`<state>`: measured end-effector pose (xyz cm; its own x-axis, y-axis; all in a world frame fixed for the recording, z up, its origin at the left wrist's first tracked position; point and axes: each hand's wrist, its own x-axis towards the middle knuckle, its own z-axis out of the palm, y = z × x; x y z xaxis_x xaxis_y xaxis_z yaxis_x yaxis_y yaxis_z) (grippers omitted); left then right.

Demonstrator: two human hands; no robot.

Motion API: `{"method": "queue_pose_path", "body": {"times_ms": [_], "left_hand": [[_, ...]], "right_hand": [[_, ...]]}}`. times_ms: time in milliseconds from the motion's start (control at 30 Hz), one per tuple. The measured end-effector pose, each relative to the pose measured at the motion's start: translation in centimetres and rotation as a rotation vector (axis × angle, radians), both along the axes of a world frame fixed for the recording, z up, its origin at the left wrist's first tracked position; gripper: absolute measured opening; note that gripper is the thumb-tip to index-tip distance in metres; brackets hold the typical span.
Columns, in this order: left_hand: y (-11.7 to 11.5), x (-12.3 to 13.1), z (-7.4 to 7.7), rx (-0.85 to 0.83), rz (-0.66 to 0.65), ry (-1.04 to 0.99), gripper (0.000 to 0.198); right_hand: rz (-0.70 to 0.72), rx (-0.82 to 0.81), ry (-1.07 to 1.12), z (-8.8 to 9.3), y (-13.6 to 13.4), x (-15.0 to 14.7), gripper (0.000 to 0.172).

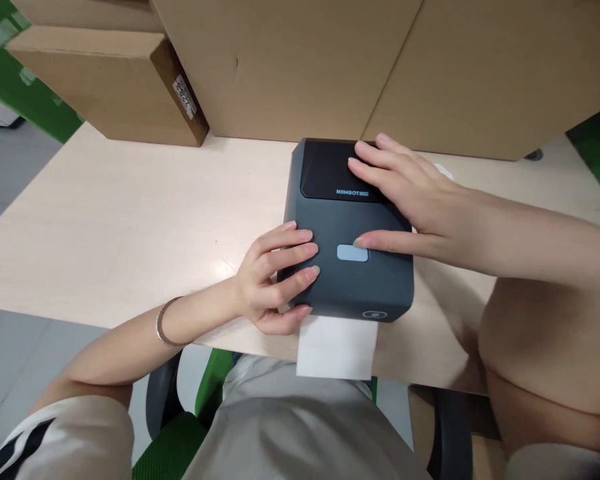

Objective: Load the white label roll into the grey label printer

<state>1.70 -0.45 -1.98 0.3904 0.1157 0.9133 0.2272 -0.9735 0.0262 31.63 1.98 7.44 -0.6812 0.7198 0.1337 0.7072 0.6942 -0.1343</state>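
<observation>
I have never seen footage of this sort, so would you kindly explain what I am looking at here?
Gladly. There is no machine arm here: a camera worn on a person's head looks forward and down, so you see their own two bare hands. There is just this one picture.

On the pale table is a dark box-shaped device marked NIIMBOT, perhaps a label printer. White paper juts out on its near side.

The left hand rests against the device's left side, fingers over the top. The right hand is spread across the top, its thumb at the light blue button.

Behind stand a cardboard box and larger cardboard panels.
</observation>
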Motion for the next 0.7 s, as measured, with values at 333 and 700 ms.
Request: {"method": "queue_pose_path", "body": {"times_ms": [333, 700], "left_hand": [[0.9, -0.8, 0.5, -0.044, -0.044, 0.239, 0.052], [1.1, -0.9, -1.6, -0.232, 0.002, 0.155, 0.066]], "right_hand": [[0.112, 0.078, -0.02, -0.4, -4.7, -1.6, 0.118], [0.031, 0.189, -0.095, 1.2, -8.6, -4.9, 0.08]]}}
